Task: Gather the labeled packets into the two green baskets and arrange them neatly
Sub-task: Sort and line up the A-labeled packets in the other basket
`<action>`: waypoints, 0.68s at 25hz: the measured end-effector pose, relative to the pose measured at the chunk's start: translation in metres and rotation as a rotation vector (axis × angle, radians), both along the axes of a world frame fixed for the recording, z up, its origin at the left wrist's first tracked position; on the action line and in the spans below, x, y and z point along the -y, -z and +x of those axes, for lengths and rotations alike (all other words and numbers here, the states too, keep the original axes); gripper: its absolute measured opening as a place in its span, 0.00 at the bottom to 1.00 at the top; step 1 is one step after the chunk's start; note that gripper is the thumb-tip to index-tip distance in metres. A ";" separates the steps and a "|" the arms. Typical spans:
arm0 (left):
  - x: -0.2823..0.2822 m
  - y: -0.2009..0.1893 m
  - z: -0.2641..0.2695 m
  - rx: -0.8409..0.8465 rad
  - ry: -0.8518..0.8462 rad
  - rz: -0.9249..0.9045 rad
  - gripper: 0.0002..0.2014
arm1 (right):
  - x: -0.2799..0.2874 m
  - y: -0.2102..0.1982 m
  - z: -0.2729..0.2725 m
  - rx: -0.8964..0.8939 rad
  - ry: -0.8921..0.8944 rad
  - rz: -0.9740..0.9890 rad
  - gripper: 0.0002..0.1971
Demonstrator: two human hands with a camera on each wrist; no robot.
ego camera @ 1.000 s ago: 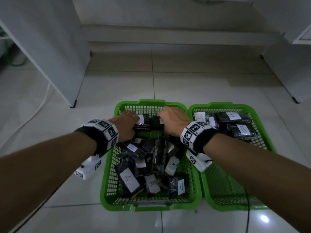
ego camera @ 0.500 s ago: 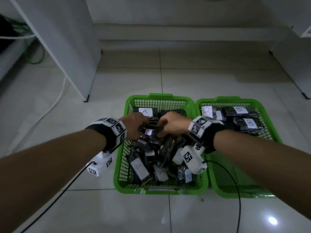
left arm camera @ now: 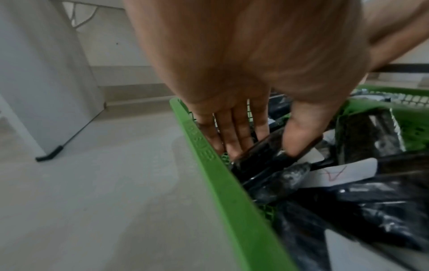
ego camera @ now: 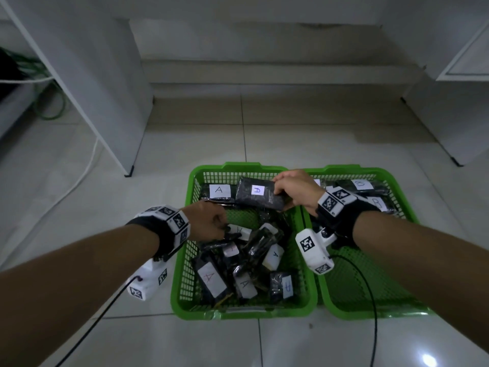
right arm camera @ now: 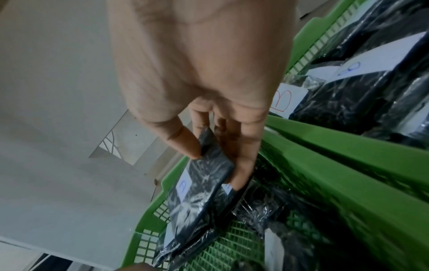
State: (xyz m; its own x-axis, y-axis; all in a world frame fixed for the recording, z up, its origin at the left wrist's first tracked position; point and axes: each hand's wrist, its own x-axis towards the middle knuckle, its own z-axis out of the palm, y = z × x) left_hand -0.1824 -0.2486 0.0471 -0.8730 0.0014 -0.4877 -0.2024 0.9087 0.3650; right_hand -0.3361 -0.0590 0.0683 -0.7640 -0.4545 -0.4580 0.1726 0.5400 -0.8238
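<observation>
While the right hand pinched an A packet above the far rim of the left basket, the left hand gripped another packet beside its left wall.

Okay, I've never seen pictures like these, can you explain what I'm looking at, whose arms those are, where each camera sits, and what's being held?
No machine here: these are a person's two bare arms, with cameras strapped on. The wide picture comes from a camera on the head, looking down. The other two come from cameras on each wrist, looking along the palm to the fingers.

On the tiled floor stand two green plastic mesh baskets side by side. The left green basket holds a jumble of black plastic-wrapped packets with white labels marked A. The right green basket holds packets marked B at its far end.

The right hand pinches one black A-labelled packet by its end, over the far end of the left basket. The left hand reaches into the jumble, thumb and fingers closing on another black packet.
</observation>
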 end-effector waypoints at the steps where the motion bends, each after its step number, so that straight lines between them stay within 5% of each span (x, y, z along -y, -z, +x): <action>1: -0.003 0.000 0.000 0.016 -0.027 0.015 0.14 | 0.001 0.002 0.000 -0.016 0.001 0.006 0.09; 6: -0.020 0.013 0.001 0.188 -0.060 0.111 0.39 | 0.007 0.018 0.004 -0.119 -0.139 0.167 0.11; 11: -0.036 -0.003 -0.003 0.197 0.018 0.145 0.34 | 0.005 0.031 0.004 -0.194 -0.181 0.256 0.11; 14: -0.051 0.004 0.013 0.211 0.179 0.040 0.49 | 0.016 0.028 0.009 -0.260 -0.264 0.243 0.11; 17: -0.058 0.013 0.028 0.093 0.237 -0.044 0.54 | 0.036 0.024 0.023 -0.298 -0.408 0.295 0.12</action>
State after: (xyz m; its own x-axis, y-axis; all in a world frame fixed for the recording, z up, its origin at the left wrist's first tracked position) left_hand -0.1543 -0.1910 0.0338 -0.8021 0.1775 -0.5702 -0.0130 0.9494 0.3139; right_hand -0.3135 -0.0947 0.0445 -0.6687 -0.6252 -0.4025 -0.3135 0.7279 -0.6098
